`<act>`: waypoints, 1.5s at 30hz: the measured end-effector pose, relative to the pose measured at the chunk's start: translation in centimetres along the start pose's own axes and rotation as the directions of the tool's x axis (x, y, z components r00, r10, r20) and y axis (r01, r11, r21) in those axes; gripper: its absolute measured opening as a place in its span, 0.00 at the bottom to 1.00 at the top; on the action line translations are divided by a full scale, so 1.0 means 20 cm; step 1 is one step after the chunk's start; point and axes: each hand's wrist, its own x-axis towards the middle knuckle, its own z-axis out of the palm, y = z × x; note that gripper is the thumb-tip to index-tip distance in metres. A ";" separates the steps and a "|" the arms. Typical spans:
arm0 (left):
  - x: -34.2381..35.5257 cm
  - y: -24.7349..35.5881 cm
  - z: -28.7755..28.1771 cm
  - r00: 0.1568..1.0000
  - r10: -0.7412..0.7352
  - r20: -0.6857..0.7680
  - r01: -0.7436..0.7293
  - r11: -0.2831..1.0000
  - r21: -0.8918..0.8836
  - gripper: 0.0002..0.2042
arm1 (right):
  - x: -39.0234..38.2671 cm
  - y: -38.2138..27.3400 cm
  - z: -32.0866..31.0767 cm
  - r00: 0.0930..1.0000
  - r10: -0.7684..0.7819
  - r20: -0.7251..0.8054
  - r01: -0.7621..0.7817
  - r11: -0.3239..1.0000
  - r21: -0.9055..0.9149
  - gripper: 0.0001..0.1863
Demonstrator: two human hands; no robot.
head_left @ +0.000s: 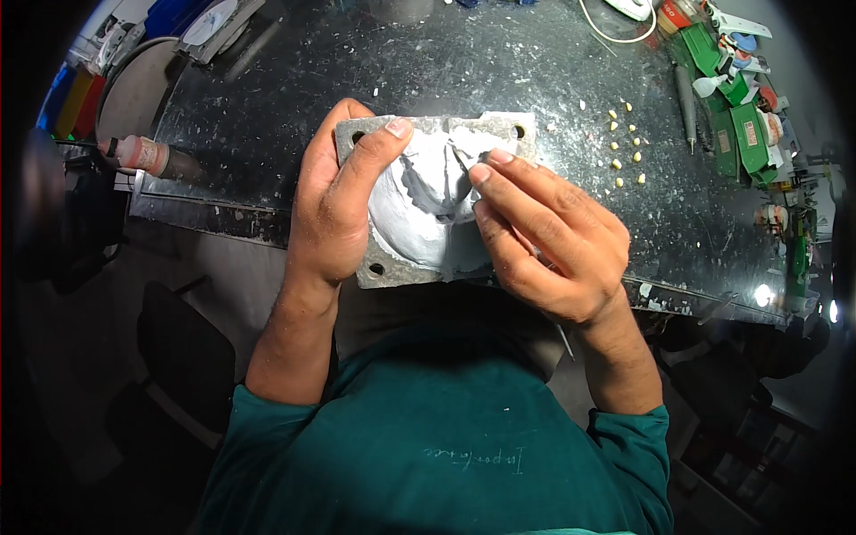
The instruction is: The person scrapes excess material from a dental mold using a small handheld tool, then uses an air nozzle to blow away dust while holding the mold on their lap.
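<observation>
A grey metal flask half (pixel 392 273) with holes at its corners is tilted up in front of me, at the table's near edge. White plaster (pixel 408 230) fills it, with a rounded hollow and dark grooves toward the top. My left hand (pixel 337 192) is closed round the flask's left side, thumb pressed on the upper left corner. Over the plaster's right part, my right hand (pixel 557 234) pinches a thin metal tool (pixel 565 341). The tool's rear end sticks out below the palm; its working end is mostly hidden by the fingers, so its exact kind cannot be told.
Several small yellowish tooth-shaped pieces (pixel 636 156) lie in two rows on the dark, scuffed table (pixel 267 116). Beyond them are a grey pen-shaped handpiece (pixel 686 102) and green boxes (pixel 747 141) with dental models. A pinkish bottle (pixel 138 153) lies at the left edge. White crumbs dot the tabletop.
</observation>
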 end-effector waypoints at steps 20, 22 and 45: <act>0.01 0.00 0.01 0.999 -0.033 -0.012 0.033 0.999 -0.019 0.12 | 0.08 0.05 -0.09 0.979 0.149 0.142 -0.174 0.967 0.184 0.08; 0.01 -0.01 0.00 1.000 -0.022 -0.018 0.022 1.000 0.012 0.12 | 0.10 0.07 -0.08 0.985 0.061 0.162 -0.079 0.991 0.109 0.06; -0.34 0.02 0.02 0.941 0.337 0.030 -0.213 0.520 0.827 0.18 | 0.04 -0.16 0.01 0.926 0.370 0.075 -0.368 0.839 0.402 0.11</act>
